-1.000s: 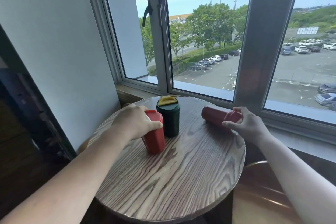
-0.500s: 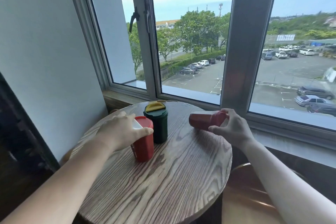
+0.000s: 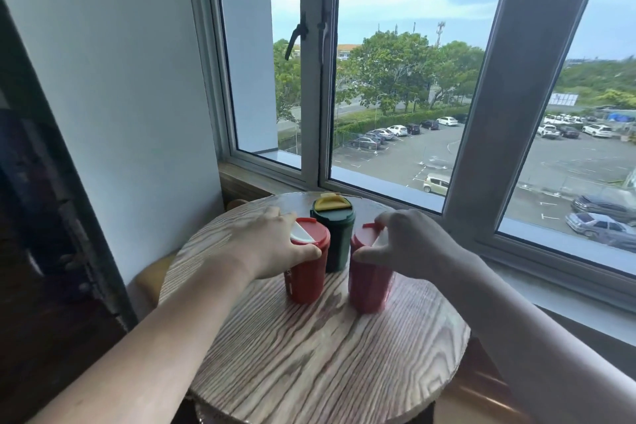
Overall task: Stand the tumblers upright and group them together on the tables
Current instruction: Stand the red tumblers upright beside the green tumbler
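Note:
Three tumblers stand upright close together on the round wooden table (image 3: 309, 354). A bright red tumbler (image 3: 306, 275) with a red and white lid is on the left, with my left hand (image 3: 272, 248) wrapped around its top. Behind it stands a dark green tumbler (image 3: 335, 234) with a yellow lid, untouched. On the right a darker red tumbler (image 3: 370, 280) stands upright with my right hand (image 3: 409, 244) gripping its lid from the right side.
The table sits in a corner, with a white wall (image 3: 120, 96) to the left and a large window (image 3: 395, 79) behind it. A wooden sill (image 3: 247, 182) runs just past the table's far edge. A brown seat (image 3: 481, 396) shows at the lower right.
My right hand has lifted the darker red tumbler from lying on its side and set it upright beside the other two. My left hand stayed on the bright red tumbler.

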Action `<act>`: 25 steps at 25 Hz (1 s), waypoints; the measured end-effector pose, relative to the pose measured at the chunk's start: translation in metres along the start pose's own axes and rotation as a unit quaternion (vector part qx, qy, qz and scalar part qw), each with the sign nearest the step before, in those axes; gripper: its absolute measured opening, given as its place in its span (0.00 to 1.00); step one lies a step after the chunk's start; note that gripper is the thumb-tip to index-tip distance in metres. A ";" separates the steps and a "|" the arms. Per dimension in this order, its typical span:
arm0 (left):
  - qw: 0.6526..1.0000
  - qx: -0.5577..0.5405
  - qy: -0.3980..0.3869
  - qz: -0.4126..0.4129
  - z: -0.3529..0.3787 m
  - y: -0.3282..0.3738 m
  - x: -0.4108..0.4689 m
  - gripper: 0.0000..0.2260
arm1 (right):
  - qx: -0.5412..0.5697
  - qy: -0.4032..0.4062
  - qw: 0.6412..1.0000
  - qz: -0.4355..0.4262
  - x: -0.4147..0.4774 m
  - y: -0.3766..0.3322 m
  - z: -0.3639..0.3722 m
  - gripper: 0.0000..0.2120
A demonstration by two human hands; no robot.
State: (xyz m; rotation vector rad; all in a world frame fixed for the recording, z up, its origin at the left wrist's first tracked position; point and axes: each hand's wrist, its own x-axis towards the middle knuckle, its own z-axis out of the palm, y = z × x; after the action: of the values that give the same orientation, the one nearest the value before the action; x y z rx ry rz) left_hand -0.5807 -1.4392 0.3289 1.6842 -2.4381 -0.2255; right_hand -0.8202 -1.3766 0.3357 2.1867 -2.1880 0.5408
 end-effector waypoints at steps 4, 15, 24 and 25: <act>1.000 -0.001 0.006 0.016 0.002 -0.004 0.001 0.44 | -0.041 0.005 0.999 0.011 0.002 -0.013 0.006 0.32; 0.979 -0.157 0.105 0.077 0.026 -0.014 -0.005 0.45 | 0.152 0.008 0.988 0.032 -0.018 0.012 0.023 0.50; 0.970 -0.175 0.151 0.072 0.035 -0.009 -0.009 0.45 | 0.191 0.044 0.980 0.034 -0.012 -0.001 0.037 0.49; 0.970 -0.177 0.151 0.071 0.035 -0.009 -0.009 0.45 | 0.192 0.044 0.980 0.034 -0.012 -0.001 0.037 0.50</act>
State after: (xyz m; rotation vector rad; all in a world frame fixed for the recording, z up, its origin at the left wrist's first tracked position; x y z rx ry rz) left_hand -0.5771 -1.4329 0.2921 1.2843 -2.1301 -0.3346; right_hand -0.8098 -1.3735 0.2982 2.1987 -2.2750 1.1249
